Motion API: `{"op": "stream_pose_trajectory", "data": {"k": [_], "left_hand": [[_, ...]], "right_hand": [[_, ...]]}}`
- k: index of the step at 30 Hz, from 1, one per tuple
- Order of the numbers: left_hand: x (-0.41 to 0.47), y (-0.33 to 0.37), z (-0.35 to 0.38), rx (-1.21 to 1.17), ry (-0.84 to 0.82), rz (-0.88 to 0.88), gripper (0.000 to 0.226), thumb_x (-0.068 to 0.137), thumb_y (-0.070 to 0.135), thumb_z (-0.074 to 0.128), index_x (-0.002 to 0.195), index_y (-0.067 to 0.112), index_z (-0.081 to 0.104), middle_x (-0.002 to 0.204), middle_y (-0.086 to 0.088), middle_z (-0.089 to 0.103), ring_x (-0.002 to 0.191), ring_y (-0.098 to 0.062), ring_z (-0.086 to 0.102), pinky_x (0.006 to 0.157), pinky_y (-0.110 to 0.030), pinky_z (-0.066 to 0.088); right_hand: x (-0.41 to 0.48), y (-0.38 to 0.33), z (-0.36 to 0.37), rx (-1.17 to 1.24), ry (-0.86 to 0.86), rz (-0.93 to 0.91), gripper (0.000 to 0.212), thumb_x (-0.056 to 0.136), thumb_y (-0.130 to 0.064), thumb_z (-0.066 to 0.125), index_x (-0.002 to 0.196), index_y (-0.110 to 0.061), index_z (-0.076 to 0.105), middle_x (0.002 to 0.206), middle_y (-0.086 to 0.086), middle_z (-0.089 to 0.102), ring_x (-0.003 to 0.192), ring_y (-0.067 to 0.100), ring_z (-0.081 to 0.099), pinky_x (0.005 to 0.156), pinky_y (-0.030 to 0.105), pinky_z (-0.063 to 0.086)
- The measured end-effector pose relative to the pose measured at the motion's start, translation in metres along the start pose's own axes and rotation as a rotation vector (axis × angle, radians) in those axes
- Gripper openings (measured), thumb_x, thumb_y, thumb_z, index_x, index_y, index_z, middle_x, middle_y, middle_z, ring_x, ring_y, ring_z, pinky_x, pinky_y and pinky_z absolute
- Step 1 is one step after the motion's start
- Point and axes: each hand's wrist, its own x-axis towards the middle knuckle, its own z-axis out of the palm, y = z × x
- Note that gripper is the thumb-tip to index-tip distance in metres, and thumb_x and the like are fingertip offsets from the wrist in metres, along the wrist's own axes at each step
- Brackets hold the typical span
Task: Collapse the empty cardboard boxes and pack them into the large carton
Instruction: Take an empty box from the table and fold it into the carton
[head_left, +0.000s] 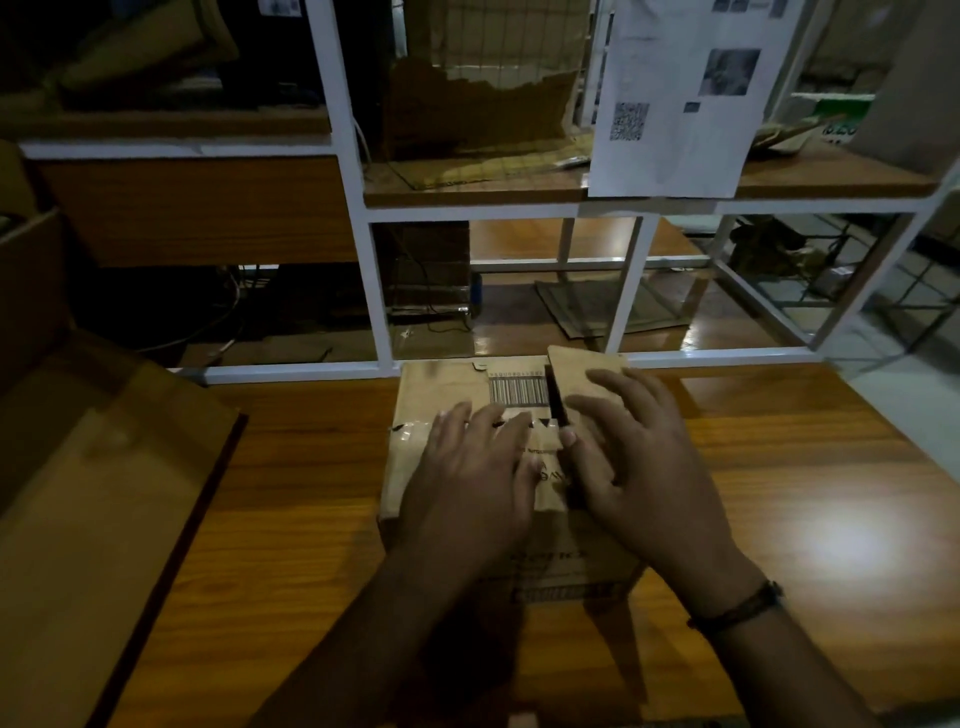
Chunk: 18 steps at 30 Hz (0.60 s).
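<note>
A small brown cardboard box (431, 395) with a barcode label stands on the wooden table (291, 499) in front of me. My left hand (472, 478) lies flat on its left top flap, fingers spread and straight. My right hand (634, 467) rests on the right top flap (576, 364), which is tilted up along the middle seam; its thumb sits at the gap between the two flaps. The large carton (93, 499) lies at the left edge of the table, its broad flap spread toward me.
A white metal shelf frame (374, 291) rises right behind the table. Flattened and torn cardboard pieces (483, 114) lie on its shelves. A printed paper sheet (680, 98) with a QR code hangs from the upper right shelf. Cables lie on the floor behind.
</note>
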Motion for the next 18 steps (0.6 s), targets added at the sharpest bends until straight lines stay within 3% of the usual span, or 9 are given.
{"op": "stream_pose_trajectory", "data": {"k": [2,6,7,9,12,15,18], "left_hand": [[0.002,0.003,0.003,0.059,-0.031,-0.015,0.058,0.104,0.054,0.019,0.158,0.035,0.027,0.167,0.004,0.028,0.155,-0.021,0.014,0.128,-0.045,0.010],[0.006,-0.002,0.003,0.145,-0.102,0.005,0.071,0.098,0.057,0.039,0.162,0.035,0.018,0.169,0.005,0.020,0.156,-0.022,0.008,0.128,-0.044,0.007],[0.007,-0.003,0.004,0.144,-0.084,0.007,0.067,0.099,0.056,0.036,0.161,0.035,0.021,0.167,0.005,0.024,0.155,-0.022,0.011,0.128,-0.044,0.011],[0.007,-0.002,0.005,0.101,-0.025,-0.005,0.057,0.103,0.051,0.026,0.157,0.033,0.034,0.161,0.004,0.037,0.152,-0.022,0.022,0.125,-0.045,0.019],[0.006,-0.001,0.008,0.064,0.028,-0.023,0.056,0.102,0.049,0.023,0.151,0.032,0.043,0.155,0.005,0.046,0.148,-0.021,0.030,0.122,-0.047,0.026],[0.007,-0.002,0.011,0.060,0.046,-0.024,0.056,0.102,0.051,0.021,0.150,0.033,0.044,0.153,0.006,0.048,0.147,-0.021,0.031,0.121,-0.048,0.029],[0.008,-0.003,0.012,0.045,0.060,-0.025,0.057,0.102,0.052,0.021,0.150,0.033,0.046,0.151,0.006,0.050,0.146,-0.021,0.033,0.120,-0.047,0.029]], "right_hand": [[-0.014,-0.015,-0.001,0.110,-0.037,-0.077,0.040,0.098,-0.046,0.050,0.135,-0.031,0.056,0.149,-0.005,0.046,0.130,0.012,0.047,0.095,0.030,0.052],[-0.034,-0.029,0.008,-0.072,-0.169,-0.255,0.071,0.075,-0.033,0.069,0.143,-0.025,0.049,0.142,0.001,0.056,0.123,0.016,0.056,0.100,0.014,0.032],[-0.036,-0.026,0.010,-0.137,-0.177,-0.262,0.078,0.070,-0.033,0.072,0.143,-0.023,0.048,0.142,0.002,0.058,0.126,0.019,0.056,0.106,0.019,0.030],[-0.035,-0.019,0.013,-0.265,-0.200,-0.245,0.085,0.068,-0.036,0.079,0.144,-0.022,0.045,0.144,0.004,0.058,0.137,0.028,0.050,0.118,0.043,0.026],[-0.029,-0.007,0.004,-0.374,-0.248,-0.174,0.084,0.066,-0.040,0.084,0.140,-0.027,0.046,0.145,0.000,0.058,0.146,0.040,0.037,0.116,0.072,0.021],[-0.023,-0.008,-0.010,-0.418,-0.236,-0.183,0.080,0.058,-0.040,0.090,0.131,-0.025,0.059,0.146,0.002,0.056,0.149,0.043,0.029,0.113,0.077,0.021],[-0.015,-0.009,-0.027,-0.451,-0.066,-0.121,0.057,0.073,-0.030,0.081,0.127,-0.018,0.067,0.149,0.008,0.053,0.151,0.041,0.025,0.117,0.073,0.011]]}}
